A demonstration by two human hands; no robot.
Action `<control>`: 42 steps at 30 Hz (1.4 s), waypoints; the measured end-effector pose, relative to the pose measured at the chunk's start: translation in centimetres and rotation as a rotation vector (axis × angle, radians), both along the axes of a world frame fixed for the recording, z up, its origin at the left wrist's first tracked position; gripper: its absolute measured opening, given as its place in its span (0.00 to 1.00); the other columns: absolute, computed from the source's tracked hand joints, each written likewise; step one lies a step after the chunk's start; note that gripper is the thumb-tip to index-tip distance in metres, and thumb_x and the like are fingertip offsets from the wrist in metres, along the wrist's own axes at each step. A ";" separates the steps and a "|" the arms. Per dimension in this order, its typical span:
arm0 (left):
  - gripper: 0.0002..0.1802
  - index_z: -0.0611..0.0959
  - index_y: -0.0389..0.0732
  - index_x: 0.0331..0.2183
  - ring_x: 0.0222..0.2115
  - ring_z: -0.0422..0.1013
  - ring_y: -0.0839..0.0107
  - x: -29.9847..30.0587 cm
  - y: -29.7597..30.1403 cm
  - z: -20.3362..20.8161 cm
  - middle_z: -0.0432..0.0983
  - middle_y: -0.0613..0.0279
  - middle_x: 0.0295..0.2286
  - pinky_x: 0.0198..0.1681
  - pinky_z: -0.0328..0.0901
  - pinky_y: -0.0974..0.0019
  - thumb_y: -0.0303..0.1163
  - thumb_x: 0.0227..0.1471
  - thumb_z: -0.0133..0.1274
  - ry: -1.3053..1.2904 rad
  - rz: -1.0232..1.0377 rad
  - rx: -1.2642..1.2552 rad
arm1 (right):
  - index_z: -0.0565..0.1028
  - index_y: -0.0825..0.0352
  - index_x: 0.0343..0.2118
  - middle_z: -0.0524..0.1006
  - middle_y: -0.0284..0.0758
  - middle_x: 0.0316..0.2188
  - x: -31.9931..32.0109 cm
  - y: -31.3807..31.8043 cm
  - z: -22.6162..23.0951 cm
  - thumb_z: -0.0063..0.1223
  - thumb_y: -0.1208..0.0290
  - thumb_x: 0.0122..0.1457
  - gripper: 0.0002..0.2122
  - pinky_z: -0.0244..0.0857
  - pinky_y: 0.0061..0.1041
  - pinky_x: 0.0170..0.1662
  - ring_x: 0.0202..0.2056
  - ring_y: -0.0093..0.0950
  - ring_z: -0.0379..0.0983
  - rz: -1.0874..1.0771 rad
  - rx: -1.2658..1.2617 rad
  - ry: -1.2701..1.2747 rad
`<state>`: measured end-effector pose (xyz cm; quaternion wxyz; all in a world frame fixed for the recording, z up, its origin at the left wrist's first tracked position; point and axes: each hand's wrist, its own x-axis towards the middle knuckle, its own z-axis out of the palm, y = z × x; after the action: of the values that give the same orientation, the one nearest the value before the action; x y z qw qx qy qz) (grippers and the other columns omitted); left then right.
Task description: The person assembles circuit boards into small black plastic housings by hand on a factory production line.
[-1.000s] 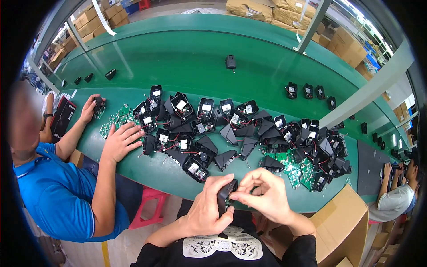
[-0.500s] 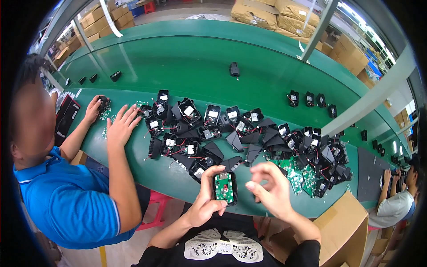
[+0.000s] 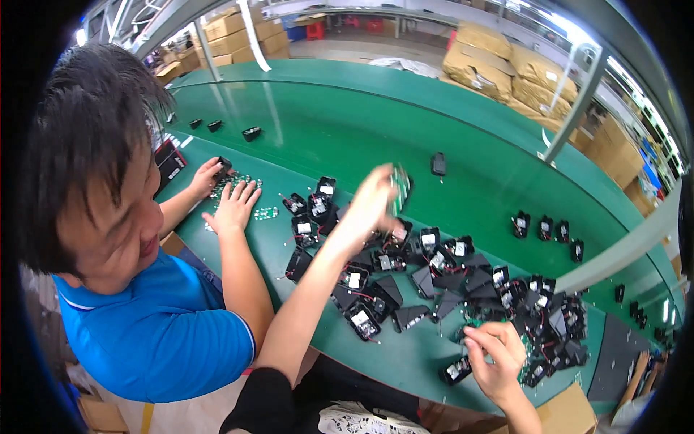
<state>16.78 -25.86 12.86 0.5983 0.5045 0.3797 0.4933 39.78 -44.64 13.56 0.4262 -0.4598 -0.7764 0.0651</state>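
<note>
My left hand point(image 3: 372, 202) reaches out over the far side of the heap, blurred by motion. It grips a black casing with a green circuit board point(image 3: 400, 189) inside. On the right, my right hand point(image 3: 499, 354) is closed in a pinch over the near part of the bench. A small dark green piece shows at its fingertips, too unclear to name. Just below these fingertips lies an open black casing point(image 3: 455, 370) with a white label. Between my hands spreads a heap of black casings point(image 3: 390, 260) with red wires. Green circuit boards point(image 3: 526, 349) lie partly hidden behind my right hand.
At my left, a person in a blue shirt point(image 3: 159, 325) handles small green boards point(image 3: 266, 213). A single black casing point(image 3: 438, 164) lies on the green belt point(image 3: 325, 123), with several more at right. A grey post point(image 3: 614, 249) rises beyond the heap. A cardboard box point(image 3: 567, 412) stands near right.
My left hand has carried the casing with its board from in front of my body forward toward the belt. My right hand has moved down to the bench. The view has swung left.
</note>
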 end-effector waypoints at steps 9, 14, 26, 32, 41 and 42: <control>0.19 0.79 0.44 0.36 0.36 0.71 0.53 -16.7 21.7 -11.3 0.75 0.50 0.33 0.42 0.64 0.57 0.44 0.48 0.42 1.446 0.448 0.194 | 0.76 0.64 0.28 0.72 0.30 0.23 5.3 -2.5 -0.6 0.59 0.82 0.36 0.12 0.58 0.19 0.17 0.19 0.23 0.67 -0.271 -0.104 -0.269; 0.34 0.66 0.36 0.49 0.52 0.53 0.50 -20.2 23.0 -9.7 0.62 0.49 0.48 0.52 0.52 0.51 0.52 0.48 0.44 1.851 0.414 -0.191 | 0.76 0.63 0.29 0.72 0.30 0.23 7.2 0.0 -2.4 0.60 0.81 0.36 0.13 0.58 0.19 0.17 0.19 0.23 0.67 -0.360 -0.248 -0.234; 0.22 0.72 0.43 0.37 0.42 0.64 0.53 6.1 27.2 -9.0 0.71 0.55 0.36 0.48 0.59 0.55 0.17 0.33 0.47 1.369 -0.607 1.127 | 0.77 0.65 0.29 0.73 0.32 0.24 10.5 -1.7 -0.5 0.57 0.81 0.43 0.09 0.65 0.21 0.25 0.23 0.25 0.71 -0.702 -0.420 -0.118; 0.27 0.71 0.37 0.43 0.35 0.70 0.60 4.0 26.1 -5.0 0.73 0.52 0.38 0.42 0.63 0.62 0.24 0.35 0.50 1.152 -0.185 0.918 | 0.73 0.64 0.33 0.71 0.33 0.28 8.3 -6.3 -4.0 0.58 0.66 0.45 0.12 0.67 0.24 0.23 0.26 0.28 0.71 -0.521 -0.626 -0.386; 0.32 0.60 0.30 0.49 0.38 0.67 0.48 8.4 -2.7 3.9 0.66 0.42 0.40 0.27 0.73 0.52 0.30 0.39 0.41 -0.480 -0.444 -0.238 | 0.71 0.65 0.34 0.71 0.39 0.30 9.7 -5.6 -7.5 0.57 0.70 0.43 0.14 0.67 0.30 0.32 0.31 0.37 0.72 -0.461 -0.834 -0.421; 0.33 0.60 0.34 0.50 0.37 0.67 0.46 7.3 -6.0 3.4 0.66 0.42 0.40 0.26 0.72 0.50 0.30 0.38 0.41 -0.502 -0.465 -0.313 | 0.71 0.66 0.34 0.72 0.39 0.31 10.4 -5.6 -7.5 0.57 0.71 0.44 0.13 0.68 0.29 0.29 0.29 0.35 0.73 -0.363 -0.752 -0.405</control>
<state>24.07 -31.84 16.26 0.8386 0.3429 0.1674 0.3887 50.21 -50.23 6.11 0.0740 -0.7144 -0.6733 0.1755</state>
